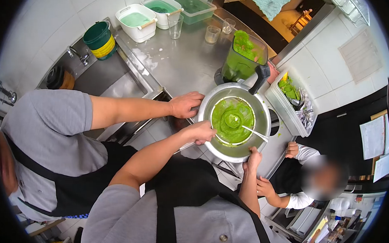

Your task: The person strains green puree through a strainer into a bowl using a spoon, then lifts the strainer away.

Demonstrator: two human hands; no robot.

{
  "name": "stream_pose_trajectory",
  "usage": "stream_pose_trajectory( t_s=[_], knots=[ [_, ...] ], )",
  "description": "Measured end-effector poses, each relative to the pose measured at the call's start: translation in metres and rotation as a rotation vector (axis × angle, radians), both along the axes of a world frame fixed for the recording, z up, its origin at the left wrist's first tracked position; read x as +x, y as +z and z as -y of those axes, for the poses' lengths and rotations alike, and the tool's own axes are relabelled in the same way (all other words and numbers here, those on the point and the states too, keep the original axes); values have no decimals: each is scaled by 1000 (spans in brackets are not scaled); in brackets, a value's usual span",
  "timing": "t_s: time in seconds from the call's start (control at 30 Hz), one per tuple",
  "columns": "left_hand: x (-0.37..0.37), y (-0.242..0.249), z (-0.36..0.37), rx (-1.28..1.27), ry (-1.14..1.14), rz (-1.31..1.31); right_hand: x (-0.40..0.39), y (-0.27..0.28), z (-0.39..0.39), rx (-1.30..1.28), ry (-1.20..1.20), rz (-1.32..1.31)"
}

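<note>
A wide metal bowl [263,102] stands on the counter, with a round strainer [233,143] inside it full of thick green puree [222,116]. My left hand [199,132] is closed at the strainer's left edge, on its rim or handle; the fingers hide which. At the bowl's lower rim, my right hand [253,157] is closed, thumb on the rim. A metal spoon [258,134] leans in the puree, its handle over the right side. Just behind the bowl is a blender jug [237,63] with green leafy pulp.
A co-worker's hand [187,105] rests left of the bowl. Another person [288,178] stands at right. A container with leaves [285,104] is right of the bowl. Glasses [212,34], water tubs [136,20] and a sink [101,80] lie farther back.
</note>
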State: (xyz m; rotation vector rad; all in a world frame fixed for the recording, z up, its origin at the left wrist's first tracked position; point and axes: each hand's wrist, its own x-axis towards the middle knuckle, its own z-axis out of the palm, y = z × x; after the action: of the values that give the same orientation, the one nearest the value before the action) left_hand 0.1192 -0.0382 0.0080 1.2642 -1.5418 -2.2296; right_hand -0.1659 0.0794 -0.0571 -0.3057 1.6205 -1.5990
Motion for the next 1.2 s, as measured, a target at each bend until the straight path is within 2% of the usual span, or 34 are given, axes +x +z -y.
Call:
stream_pose_trajectory(
  t_s=[0.23,0.37,0.47,0.93,1.2],
  knots=[
    [10,4,23,39,25,-3,22,18,19,51,-68,-7],
    [12,1,31,75,35,-8,18,8,25,74,-106,20],
    [14,11,38,105,56,40,18,2,31,53,-28,70],
    [19,21,90,156,61,124,49,2,66,-26,-161,95],
    [23,13,127,185,-158,86,70,6,75,-49,-365,37]
  ],
)
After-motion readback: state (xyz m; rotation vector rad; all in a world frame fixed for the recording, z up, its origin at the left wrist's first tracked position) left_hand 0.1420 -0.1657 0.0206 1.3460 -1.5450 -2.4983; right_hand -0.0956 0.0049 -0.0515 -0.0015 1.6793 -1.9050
